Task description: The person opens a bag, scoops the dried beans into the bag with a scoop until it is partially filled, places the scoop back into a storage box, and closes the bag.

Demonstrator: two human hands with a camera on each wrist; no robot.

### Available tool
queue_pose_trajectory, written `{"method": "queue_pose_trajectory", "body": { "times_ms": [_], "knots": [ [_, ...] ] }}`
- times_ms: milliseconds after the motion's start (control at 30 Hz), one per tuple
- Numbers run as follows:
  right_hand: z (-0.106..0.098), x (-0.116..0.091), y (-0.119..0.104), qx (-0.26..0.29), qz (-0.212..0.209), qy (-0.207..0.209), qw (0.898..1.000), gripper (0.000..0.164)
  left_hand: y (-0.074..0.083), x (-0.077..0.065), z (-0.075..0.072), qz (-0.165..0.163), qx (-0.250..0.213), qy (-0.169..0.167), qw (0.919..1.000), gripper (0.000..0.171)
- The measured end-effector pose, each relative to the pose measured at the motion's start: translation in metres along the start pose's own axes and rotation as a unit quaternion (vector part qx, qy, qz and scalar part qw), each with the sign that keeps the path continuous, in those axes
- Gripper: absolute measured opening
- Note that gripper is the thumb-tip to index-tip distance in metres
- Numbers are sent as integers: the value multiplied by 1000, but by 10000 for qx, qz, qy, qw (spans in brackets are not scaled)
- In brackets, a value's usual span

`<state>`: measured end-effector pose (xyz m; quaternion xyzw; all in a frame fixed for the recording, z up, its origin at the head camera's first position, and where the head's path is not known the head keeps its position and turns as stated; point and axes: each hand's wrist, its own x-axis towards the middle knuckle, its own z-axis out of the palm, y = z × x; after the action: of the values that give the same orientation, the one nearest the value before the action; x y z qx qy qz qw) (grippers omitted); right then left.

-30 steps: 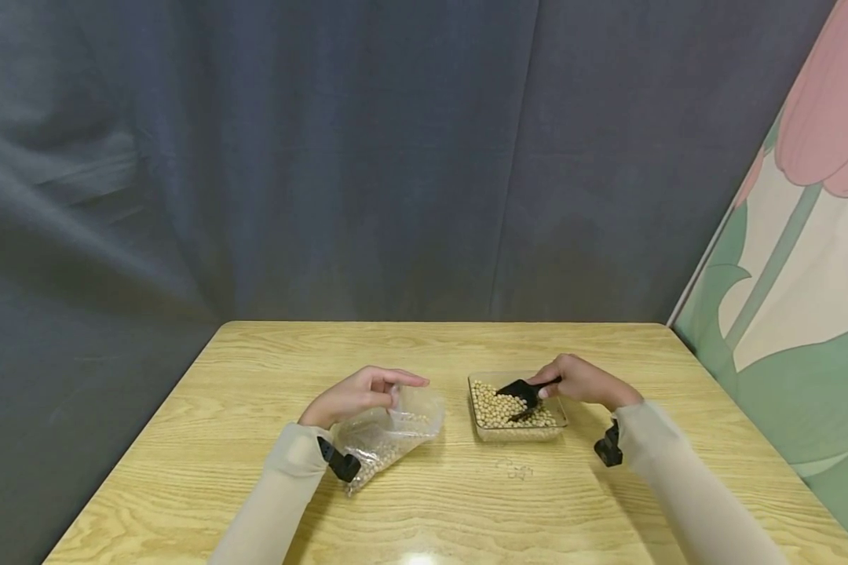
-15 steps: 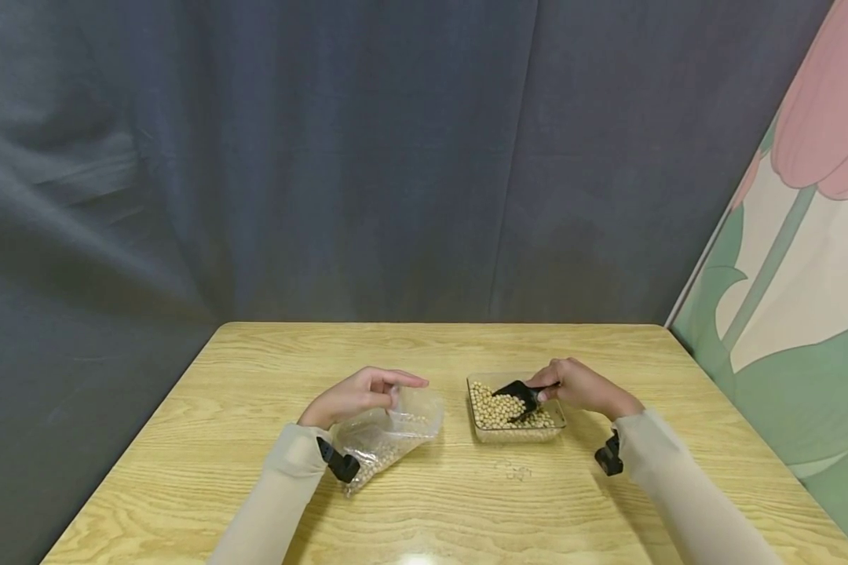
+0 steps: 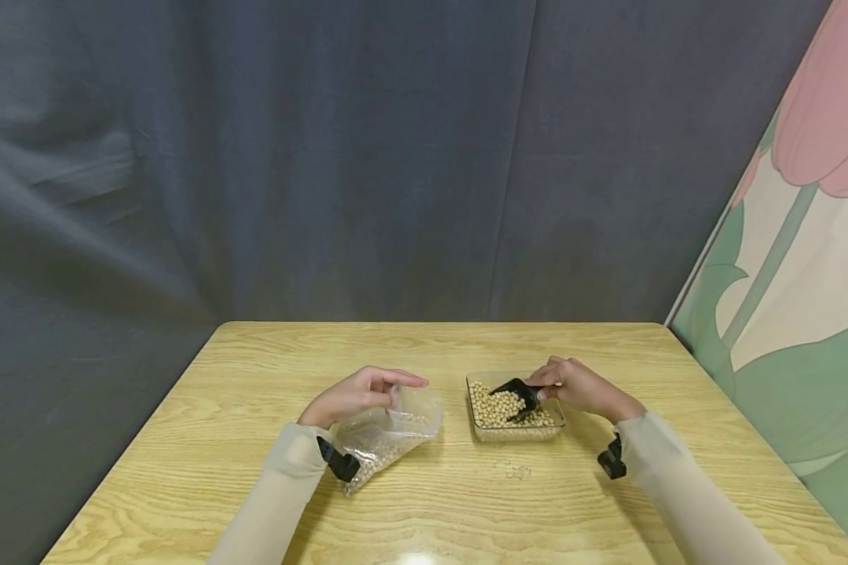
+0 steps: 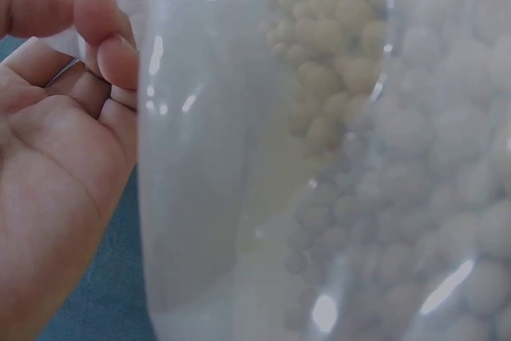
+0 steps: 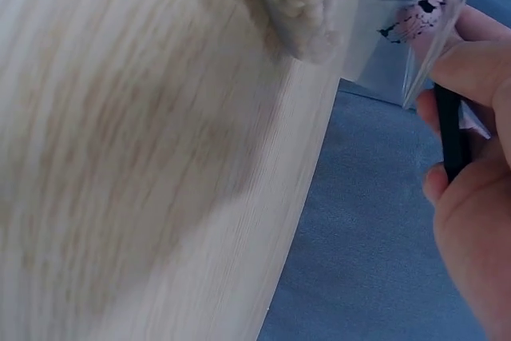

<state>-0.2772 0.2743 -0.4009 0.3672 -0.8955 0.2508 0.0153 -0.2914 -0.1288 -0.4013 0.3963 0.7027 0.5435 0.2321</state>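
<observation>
At the left of the head view my left hand (image 3: pixel 353 396) pinches the upper edge of a clear plastic bag (image 3: pixel 389 435), which lies slanted on the table. Pale yellow beans (image 4: pixel 327 77) show through the bag's wall in the left wrist view. To the right, a clear rectangular container (image 3: pixel 516 434) holds more of these round beans (image 3: pixel 492 408). My right hand (image 3: pixel 579 386) grips a black scoop (image 3: pixel 526 394) by its handle, its blade tilted down among the beans and partly covered by them. In the right wrist view, fingers curl round the black handle (image 5: pixel 452 133).
Both things rest on a wood-grain table (image 3: pixel 424 510). Faint marks or small clear bits (image 3: pixel 516 471) lie in front of the container. A dark curtain (image 3: pixel 367 173) hangs behind the table, and a flower-patterned panel (image 3: pixel 805 259) stands at the right.
The scoop has shifted slightly left in the container, and more beans lie on its blade. My left hand and the bag have stayed where they were.
</observation>
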Motion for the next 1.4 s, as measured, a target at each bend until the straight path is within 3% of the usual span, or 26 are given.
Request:
{"method": "queue_pose_trajectory", "body": {
  "times_ms": [167, 500, 633, 1400],
  "knots": [
    [0, 1, 1, -16, -42, -9, 10000, 31, 0, -1, 0, 27, -30, -20, 10000, 45],
    [1, 2, 2, 668, 400, -462, 9959, 32, 2, 0, 1, 9, -11, -38, 10000, 45],
    [1, 2, 1, 615, 474, -534, 9956, 33, 1, 1, 0, 39, -10, -60, 10000, 45],
    [13, -3, 2, 488, 670, 12, 9966, 32, -1, 1, 1, 27, 9, -19, 10000, 45]
  ]
}}
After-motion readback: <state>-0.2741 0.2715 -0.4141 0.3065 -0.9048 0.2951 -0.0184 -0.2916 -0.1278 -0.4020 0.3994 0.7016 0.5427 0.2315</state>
